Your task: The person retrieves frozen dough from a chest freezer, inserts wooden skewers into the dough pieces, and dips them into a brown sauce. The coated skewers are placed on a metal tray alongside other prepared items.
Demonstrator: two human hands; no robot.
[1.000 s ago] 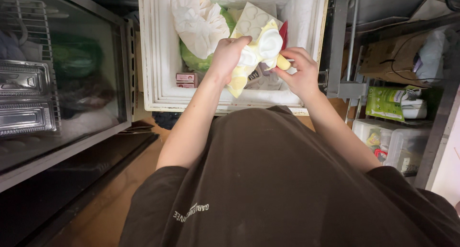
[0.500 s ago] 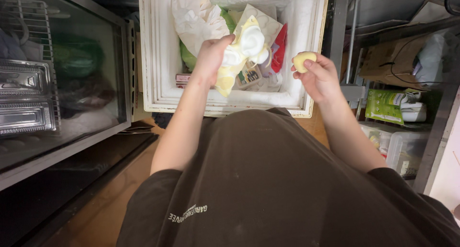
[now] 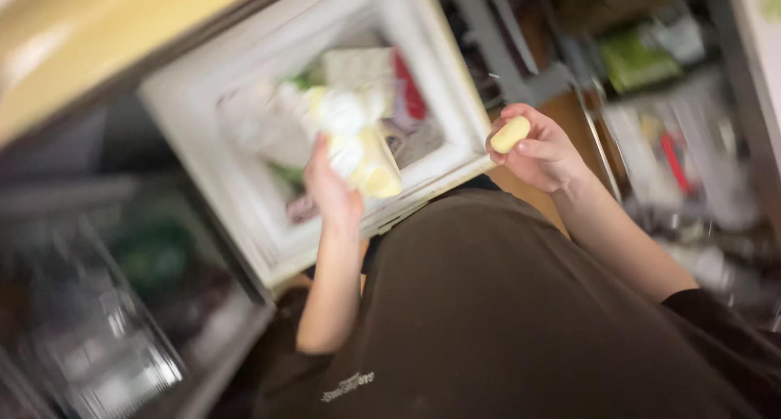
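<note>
Yellow oval piece (image 3: 510,133), small and probably light, is sitting pinched in my right hand (image 3: 541,152); my left hand (image 3: 335,195), at nine o'clock, is clutching a soft crinkly bag (image 3: 358,146) over the chest freezer (image 3: 244,216).

Single head-worn view, tilted, steeply downward, close over chest freezer (image 3: 244,224).

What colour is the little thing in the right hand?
Pale yellow. The small oval piece sits in the right hand, clearest in the head view.
</note>
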